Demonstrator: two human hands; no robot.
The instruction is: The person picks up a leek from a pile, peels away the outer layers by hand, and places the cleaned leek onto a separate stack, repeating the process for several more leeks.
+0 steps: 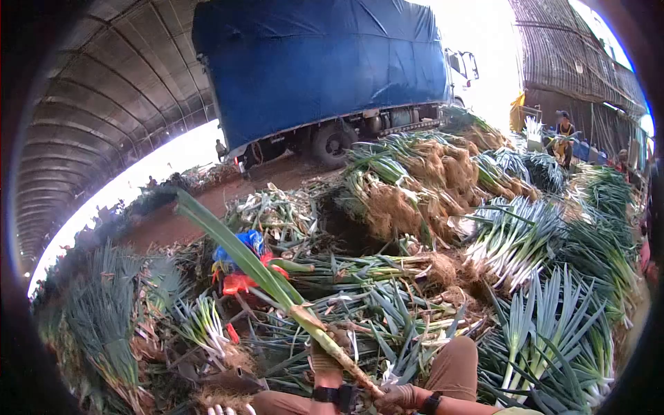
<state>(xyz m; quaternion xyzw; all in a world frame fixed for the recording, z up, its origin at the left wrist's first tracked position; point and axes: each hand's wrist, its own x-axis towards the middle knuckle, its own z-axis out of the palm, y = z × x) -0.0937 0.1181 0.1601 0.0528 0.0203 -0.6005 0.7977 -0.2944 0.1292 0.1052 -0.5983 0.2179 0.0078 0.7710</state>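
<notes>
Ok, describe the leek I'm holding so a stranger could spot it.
Below the blue-tarped truck, past the heaped leek piles, look bottom centre. One leek slants up-left, lifted clear above the heaps, its pale stalk held by the left hand and right hand.

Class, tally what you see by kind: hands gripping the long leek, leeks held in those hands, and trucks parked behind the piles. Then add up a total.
Hands gripping: 2, the left hand and the right hand
Held leek: 1
Truck, covered in blue tarp: 1
Total: 4
</notes>
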